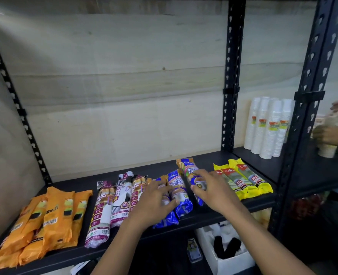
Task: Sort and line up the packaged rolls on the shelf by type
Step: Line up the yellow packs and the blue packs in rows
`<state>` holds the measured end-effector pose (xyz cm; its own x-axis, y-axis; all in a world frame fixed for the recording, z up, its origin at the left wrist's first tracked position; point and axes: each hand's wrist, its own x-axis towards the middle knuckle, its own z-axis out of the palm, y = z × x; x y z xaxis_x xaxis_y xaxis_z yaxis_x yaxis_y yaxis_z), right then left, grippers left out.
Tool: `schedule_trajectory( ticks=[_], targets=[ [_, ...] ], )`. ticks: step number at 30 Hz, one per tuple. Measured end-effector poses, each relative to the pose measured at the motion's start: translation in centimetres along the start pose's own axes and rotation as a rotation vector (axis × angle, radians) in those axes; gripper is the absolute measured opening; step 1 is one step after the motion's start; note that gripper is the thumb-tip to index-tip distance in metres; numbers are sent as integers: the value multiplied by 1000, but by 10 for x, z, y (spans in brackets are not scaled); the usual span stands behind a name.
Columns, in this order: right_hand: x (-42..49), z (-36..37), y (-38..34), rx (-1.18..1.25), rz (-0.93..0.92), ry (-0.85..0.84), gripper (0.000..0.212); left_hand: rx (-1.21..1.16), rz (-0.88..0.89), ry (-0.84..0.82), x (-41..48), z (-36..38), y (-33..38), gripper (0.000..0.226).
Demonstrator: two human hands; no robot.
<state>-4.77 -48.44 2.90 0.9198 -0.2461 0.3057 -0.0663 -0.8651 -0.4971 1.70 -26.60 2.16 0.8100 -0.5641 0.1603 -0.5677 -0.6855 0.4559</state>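
Note:
On the black shelf lie groups of packaged rolls. Several orange packs lie at the left. White and maroon rolls come after them, then blue rolls, then yellow rolls at the right. My left hand lies flat with spread fingers across the left blue rolls. My right hand grips one blue roll by its middle; that roll sticks out farther back than the others.
Stacks of white cups stand at the back right. Another person's hand holds paper cups beyond the right upright. A white box with black items sits on the lower shelf.

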Motion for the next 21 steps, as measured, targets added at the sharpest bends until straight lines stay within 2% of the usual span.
schedule_trajectory(
  ticks=[11, 16, 18, 21],
  targets=[
    [-8, 21, -10, -244, 67, -29, 45, 24, -18, -104, -15, 1, -14, 80],
    [-8, 15, -14, -348, 40, -66, 56, 43, -2, -129, -17, -2, -15, 91],
    [-11, 12, -18, -303, -39, -143, 62, 52, 3, -156, -19, -3, -16, 96],
    [-10, 9, -22, -219, -111, -433, 75, 71, 15, -169, -16, -2, -16, 94]
  ],
)
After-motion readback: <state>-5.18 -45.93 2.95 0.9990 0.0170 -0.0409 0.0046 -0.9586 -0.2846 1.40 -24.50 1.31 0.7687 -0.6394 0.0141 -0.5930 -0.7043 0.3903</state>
